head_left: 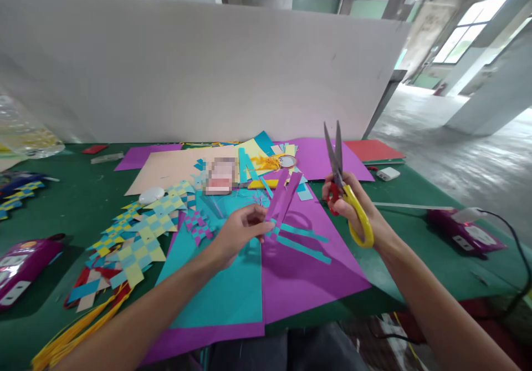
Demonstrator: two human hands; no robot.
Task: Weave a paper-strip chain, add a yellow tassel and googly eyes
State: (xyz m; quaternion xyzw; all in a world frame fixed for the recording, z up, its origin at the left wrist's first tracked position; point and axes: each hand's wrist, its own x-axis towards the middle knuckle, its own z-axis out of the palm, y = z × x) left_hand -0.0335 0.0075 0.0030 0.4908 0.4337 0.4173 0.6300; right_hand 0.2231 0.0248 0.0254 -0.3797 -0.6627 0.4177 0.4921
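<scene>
Between the thumb and fingers of my left hand (245, 227) is a small woven paper piece (274, 228) with loose purple and teal strips sticking out. It is held above large purple (307, 282) and teal (224, 299) paper sheets. To the right, my right hand (349, 199) grips scissors (338, 160) with one yellow and one red handle loop. Their blades point up and stand slightly apart, away from the strips. A purple-and-teal checkered woven piece (198, 227) lies left of my left hand.
Yellow-and-blue woven paper pieces (141, 249) with yellow tassels are piled at the left. A yellow utility knife (262, 184) lies behind my left hand. Purple devices (463, 229) rest at both sides of the green table. A white panel (199, 71) stands along the back.
</scene>
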